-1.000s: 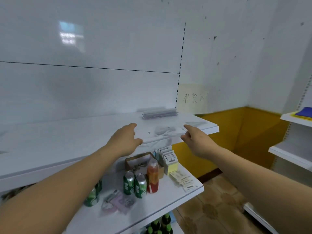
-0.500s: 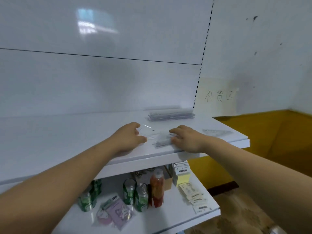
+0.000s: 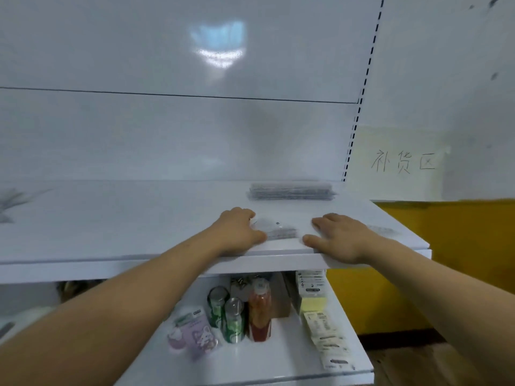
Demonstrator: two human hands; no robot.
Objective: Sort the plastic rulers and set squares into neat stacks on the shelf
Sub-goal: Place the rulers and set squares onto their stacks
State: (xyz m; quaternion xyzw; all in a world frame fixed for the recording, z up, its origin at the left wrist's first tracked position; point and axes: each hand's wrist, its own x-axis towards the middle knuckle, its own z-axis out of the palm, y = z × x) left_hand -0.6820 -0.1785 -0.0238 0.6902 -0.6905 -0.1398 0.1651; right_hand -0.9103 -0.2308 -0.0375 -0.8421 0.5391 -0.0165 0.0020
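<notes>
A small pile of clear plastic set squares (image 3: 278,231) lies near the front edge of the white shelf (image 3: 139,218). My left hand (image 3: 237,232) rests flat at the pile's left side and my right hand (image 3: 338,236) at its right side, fingers spread, both touching the shelf. A neat stack of clear rulers (image 3: 291,190) sits at the back against the wall. One more clear set square (image 3: 383,231) lies alone to the right of my right hand.
Below, a lower shelf (image 3: 278,366) carries green cans (image 3: 227,313), a red bottle (image 3: 259,310), a purple packet (image 3: 192,334), a brown box and paper packs (image 3: 324,335). A handwritten paper sign (image 3: 401,162) hangs on the wall. An orange wall strip runs at right.
My view moved closer and to the left. My right hand slid apart from the left one, so the pile shows between them; both hands stay on the shelf.
</notes>
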